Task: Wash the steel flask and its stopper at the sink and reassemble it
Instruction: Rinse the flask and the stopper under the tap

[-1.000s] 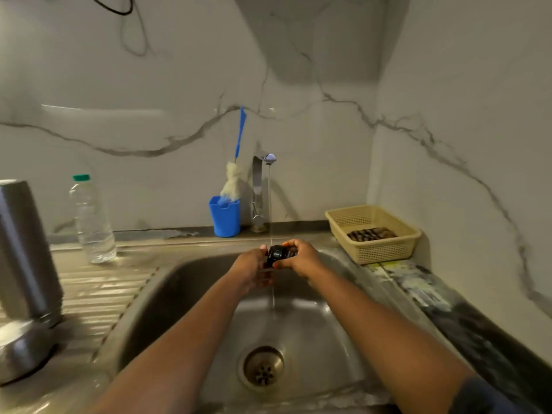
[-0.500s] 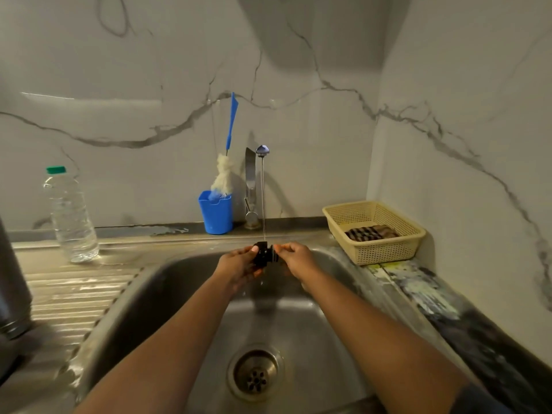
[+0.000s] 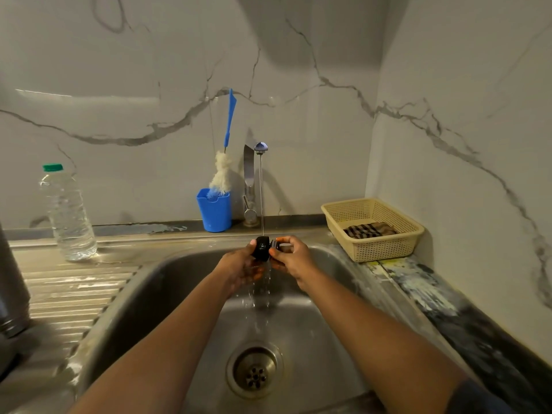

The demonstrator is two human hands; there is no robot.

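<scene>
Both hands meet over the steel sink (image 3: 167, 282), under a thin stream from the tap (image 3: 260, 147). The left hand (image 3: 243, 265) cups the black stopper (image 3: 263, 248) from below and behind; the right hand (image 3: 291, 258) pinches its right end between thumb and fingertips. Each hand is closed on the stopper, which sits directly in the stream, water splashing off it toward the drain (image 3: 254, 370). The flask (image 3: 10, 282) stands at the far left edge on the ribbed drainboard (image 3: 68, 294), mostly cut off by the frame. Behind the sink: a clear bottle (image 3: 68, 216) with a green cap and no readable label, a blue cup (image 3: 214, 210) holding a bottle brush (image 3: 222, 171), and a cream basket (image 3: 385, 249) with a striped cloth inside. No writing or brand is legible anywhere.
</scene>
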